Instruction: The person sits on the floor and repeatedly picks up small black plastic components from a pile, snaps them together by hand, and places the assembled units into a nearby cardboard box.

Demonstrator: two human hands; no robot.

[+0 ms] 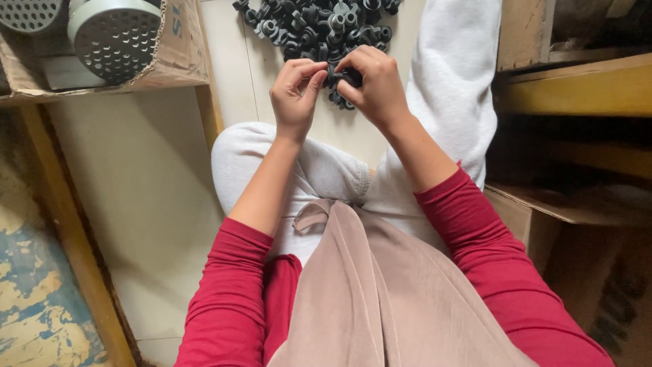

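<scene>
Both hands, left hand [294, 92] and right hand [372, 85], pinch 1 small black plastic fitting [337, 76] between closed fingers, above the fittings pile [319, 24] on the floor.

parts [319, 27]: matt black plastic | box [178, 54]: rough cardboard | sleeves [231, 299]: soft red cloth

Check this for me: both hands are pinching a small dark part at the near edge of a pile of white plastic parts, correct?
Not quite. The head view shows the left hand and right hand pinching a small dark part, but the pile is dark grey to black, not white.
</scene>
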